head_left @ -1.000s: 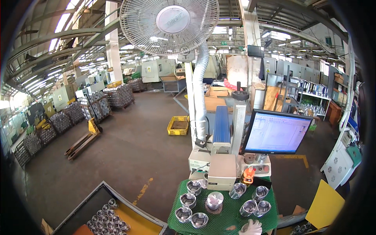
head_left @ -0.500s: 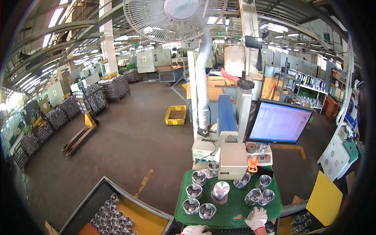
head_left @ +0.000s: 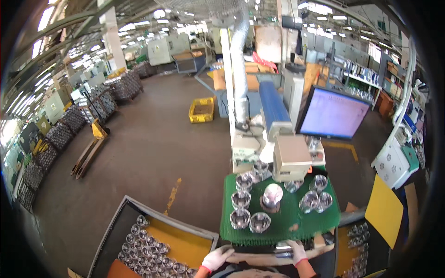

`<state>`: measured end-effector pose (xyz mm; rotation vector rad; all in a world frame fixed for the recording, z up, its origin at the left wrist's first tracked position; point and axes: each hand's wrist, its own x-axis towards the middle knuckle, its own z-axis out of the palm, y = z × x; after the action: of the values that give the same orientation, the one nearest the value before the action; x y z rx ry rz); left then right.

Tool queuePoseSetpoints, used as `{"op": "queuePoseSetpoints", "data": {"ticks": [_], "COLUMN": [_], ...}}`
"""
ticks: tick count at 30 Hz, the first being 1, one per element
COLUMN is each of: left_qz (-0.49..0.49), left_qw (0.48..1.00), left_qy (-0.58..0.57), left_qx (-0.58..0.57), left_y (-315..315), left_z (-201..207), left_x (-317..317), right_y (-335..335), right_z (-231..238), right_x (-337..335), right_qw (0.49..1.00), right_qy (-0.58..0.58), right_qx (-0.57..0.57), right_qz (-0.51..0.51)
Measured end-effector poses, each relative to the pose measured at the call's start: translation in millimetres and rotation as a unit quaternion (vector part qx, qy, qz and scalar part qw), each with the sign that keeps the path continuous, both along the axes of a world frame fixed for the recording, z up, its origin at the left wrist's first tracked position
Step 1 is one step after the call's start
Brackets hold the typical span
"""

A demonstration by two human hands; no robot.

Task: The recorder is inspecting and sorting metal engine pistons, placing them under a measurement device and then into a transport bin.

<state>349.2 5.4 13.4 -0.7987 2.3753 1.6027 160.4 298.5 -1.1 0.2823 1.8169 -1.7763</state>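
- Two white-gloved hands, set apart: the left hand (head_left: 217, 257) lays its fingers at the wooden front edge (head_left: 266, 260), the right hand (head_left: 295, 250) dips beside one shiny metal piece (head_left: 283, 249). From here I cannot tell whether either grips.
- More than a dozen bin pistons (head_left: 147, 251) fill part of the left bin (head_left: 171, 216); those in the right bin (head_left: 342, 259) blur beyond counting.
- Ten bench pistons (head_left: 240, 218) gleam on one green mat (head_left: 289, 211): five left, four right, one central on a round base (head_left: 270, 207).
- Rigid, probably weighty and slick, each would sit safest with fingers wrapped around its side wall; polished faces could scratch.
- One beige machine head (head_left: 292, 160) overhangs the mat; one monitor (head_left: 333, 112) glows behind.
- Farther off, one yellow pallet jack (head_left: 98, 129) and one yellow crate (head_left: 202, 118) occupy the floor.
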Motion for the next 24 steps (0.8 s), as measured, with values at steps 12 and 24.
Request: {"op": "queuePoseSetpoints", "data": {"ticks": [12,24], "left_qz": [0.245,0.266], "left_qw": [0.684,0.751], "left_qy": [0.096,0.047], "left_qx": [0.681,0.603], "left_y": [-2,33], "left_z": [9,43], "left_x": [-39,-79], "right_y": [-170,-143], "right_z": [138,125], "right_x": [42,-13], "right_qw": [0.779,0.809], "right_qy": [0.427,0.405], "right_qx": [0.144,0.065], "right_qz": [0.436,0.42]}}
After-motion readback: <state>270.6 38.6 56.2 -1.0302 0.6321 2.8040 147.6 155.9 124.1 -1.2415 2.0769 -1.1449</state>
